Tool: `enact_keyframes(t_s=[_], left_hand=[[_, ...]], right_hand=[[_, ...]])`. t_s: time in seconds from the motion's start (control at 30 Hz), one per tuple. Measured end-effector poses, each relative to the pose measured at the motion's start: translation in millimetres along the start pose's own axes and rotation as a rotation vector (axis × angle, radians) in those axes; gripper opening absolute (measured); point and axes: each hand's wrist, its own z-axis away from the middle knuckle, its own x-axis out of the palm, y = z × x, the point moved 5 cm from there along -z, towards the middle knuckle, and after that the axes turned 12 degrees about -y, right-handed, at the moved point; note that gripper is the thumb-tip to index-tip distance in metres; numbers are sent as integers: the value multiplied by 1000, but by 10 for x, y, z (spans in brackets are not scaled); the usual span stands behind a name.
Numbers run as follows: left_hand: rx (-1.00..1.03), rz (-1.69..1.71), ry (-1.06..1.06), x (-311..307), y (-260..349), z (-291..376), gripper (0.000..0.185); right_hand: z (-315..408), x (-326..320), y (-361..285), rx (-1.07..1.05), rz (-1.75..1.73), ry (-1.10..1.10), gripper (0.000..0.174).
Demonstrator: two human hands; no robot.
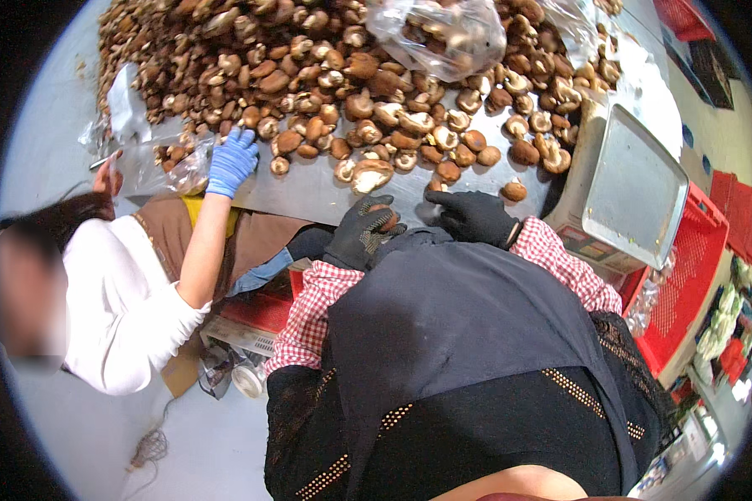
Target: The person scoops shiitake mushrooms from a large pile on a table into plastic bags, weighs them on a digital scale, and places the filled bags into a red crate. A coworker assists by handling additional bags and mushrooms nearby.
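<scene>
My left hand [360, 233], in a dark grippy glove, holds a brown mushroom [386, 218] at the near edge of the metal table [294, 194]. To its right, my right hand [476, 215], gloved in black, reaches over the tabletop with the index finger stretched leftward. Its other fingers are curled and their inner side is hidden. Just beyond that fingertip lies a small mushroom [437, 184], partly covered. Another mushroom [514, 190] sits apart near my right wrist. A large pile of mushrooms [276, 81] spreads across the table, some cap up, some showing pale gills.
A clear plastic bag [442, 37] rests on the pile. On my right stands a scale with a metal pan [636, 185], beside a red crate [677, 300]. At left, a co-worker's blue-gloved hand [233, 164] touches the pile beside a clear bag [191, 166] containing mushrooms.
</scene>
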Motion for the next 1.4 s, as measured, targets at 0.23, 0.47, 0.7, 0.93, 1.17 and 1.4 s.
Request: enact_keyframes(t_s=[0.23, 0.47, 0.7, 0.93, 1.17, 1.4], left_hand=[[220, -1172, 93, 64, 366, 429, 35], [280, -806, 128, 130, 747, 55, 17], [248, -678, 193, -280, 1059, -60, 14], [415, -976, 149, 122, 864, -429, 20], [432, -1064, 36, 397, 1163, -442, 15], [311, -1266, 58, 186, 1002, -246, 30]], right_hand=[[-237, -626, -296, -140, 8, 237, 18], [-1593, -1480, -1163, -330, 494, 752, 49], [-1341, -1221, -534, -85, 471, 596, 20], [-507, -1247, 164, -8, 402, 834, 30], [-324, -1297, 44, 2, 409, 910, 29], [-1352, -1513, -1142, -320, 320, 551, 29]])
